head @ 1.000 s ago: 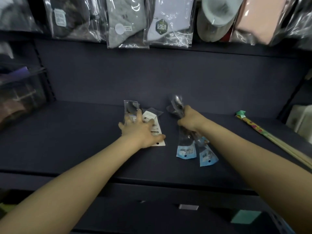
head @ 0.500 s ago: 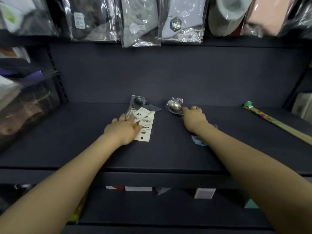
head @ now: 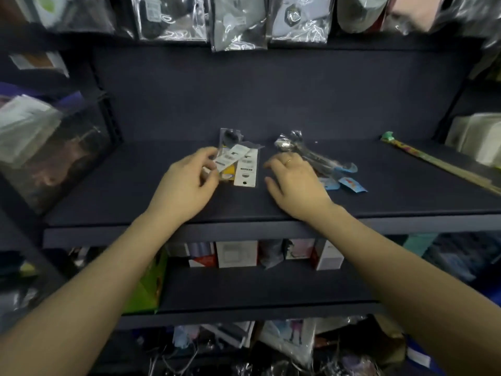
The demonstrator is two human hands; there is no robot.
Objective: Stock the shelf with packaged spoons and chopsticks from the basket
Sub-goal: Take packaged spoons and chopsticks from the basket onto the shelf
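two little piles of spoon packs lie on the dark shelf [head: 108, 191]. the left pile [head: 238, 161] has about three packs, long way running front to back, spoon ends toward the back wall. the right pile [head: 320, 161] has about two packs, slanting back-left to front-right, blue tags in front. one pack of chopsticks [head: 433, 164] lies far right, slanting. the left hand [head: 187, 185] touches the left pile with loose fingers. the right hand [head: 295, 183] rests loose beside the right pile.
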